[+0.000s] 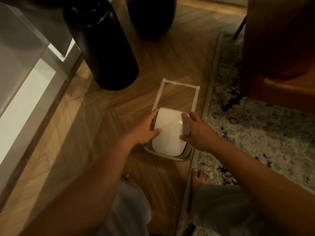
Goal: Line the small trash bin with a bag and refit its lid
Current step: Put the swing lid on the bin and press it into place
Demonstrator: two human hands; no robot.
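A small trash bin with a tan rim (172,156) stands on the wooden floor, at the near end of a rectangle of pale tape (180,84). Its white domed lid (167,132) sits on top of the rim. My left hand (145,130) grips the lid's left side, thumb on top. My right hand (198,132) holds the lid's right side, fingers spread over the edge. No bag is visible; the bin's inside is hidden by the lid.
A tall black vase (100,45) stands far left of the bin, a second dark vessel (151,16) behind it. A patterned rug (255,133) lies to the right under a brown chair (279,48). A pale cabinet (25,68) lines the left. My bare feet (198,178) are near the bin.
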